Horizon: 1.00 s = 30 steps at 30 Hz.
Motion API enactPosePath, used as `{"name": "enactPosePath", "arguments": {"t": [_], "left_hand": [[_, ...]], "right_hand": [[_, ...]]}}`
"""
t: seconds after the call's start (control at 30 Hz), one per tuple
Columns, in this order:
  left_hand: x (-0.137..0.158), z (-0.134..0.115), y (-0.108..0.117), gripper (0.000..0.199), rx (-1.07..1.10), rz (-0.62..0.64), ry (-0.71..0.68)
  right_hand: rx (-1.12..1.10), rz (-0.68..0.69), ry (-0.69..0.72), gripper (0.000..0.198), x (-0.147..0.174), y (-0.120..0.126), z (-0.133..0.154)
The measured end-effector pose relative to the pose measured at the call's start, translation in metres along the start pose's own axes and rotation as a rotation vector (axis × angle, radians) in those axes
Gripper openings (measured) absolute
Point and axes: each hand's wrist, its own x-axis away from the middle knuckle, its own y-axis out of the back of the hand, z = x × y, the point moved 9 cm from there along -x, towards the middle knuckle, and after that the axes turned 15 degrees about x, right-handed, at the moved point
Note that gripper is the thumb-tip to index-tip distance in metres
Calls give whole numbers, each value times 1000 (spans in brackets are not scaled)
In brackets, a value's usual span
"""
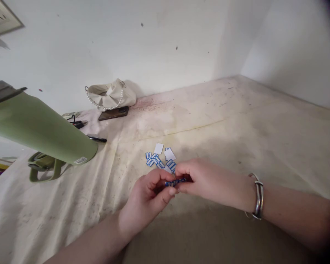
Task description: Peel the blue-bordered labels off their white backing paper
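Observation:
Between my two hands is a small stack of blue-and-white cards (176,182), seen edge on and partly hidden by the fingers. My left hand (151,192) pinches its left end between thumb and fingers. At the other end, my right hand (198,179) closes on the stack with its fingertips. Just beyond my hands, several blue-edged white cards (154,160) lie scattered on the cloth. Two of the pieces there, a blank white card (158,148) and another blank card (169,154), show plain faces.
A tall green tumbler (44,124) stands at the left, beside a green handled lid (45,168). Farther back are a pen (99,139), a phone (113,114) and a cream bag (110,93) by the wall. A wrinkled pale cloth (222,128) covers the table.

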Motion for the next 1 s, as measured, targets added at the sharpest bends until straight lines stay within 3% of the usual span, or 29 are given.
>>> {"name": "enactPosePath", "arguments": {"t": [0.13,0.33,0.6,0.73,0.83,1.0], "left_hand": [[-1,4,4,8,43,-52,38],[-5,12,11,9,424,-131,85],[-5,17,14,10,444,-158,104],[-4,16,25,8,522,-284,54],[-3,15,34,7,542,-390,19],[-4,15,35,9,539,-409,23]], "right_hand": [[13,12,7,7,0,1,4],[9,-138,115,26,3,15,15],[35,-156,125,17,1,14,12],[-63,-246,41,11,0,29,2],[67,-307,-5,10,-1,33,-9],[317,-191,107,18,-4,8,-9]]}}
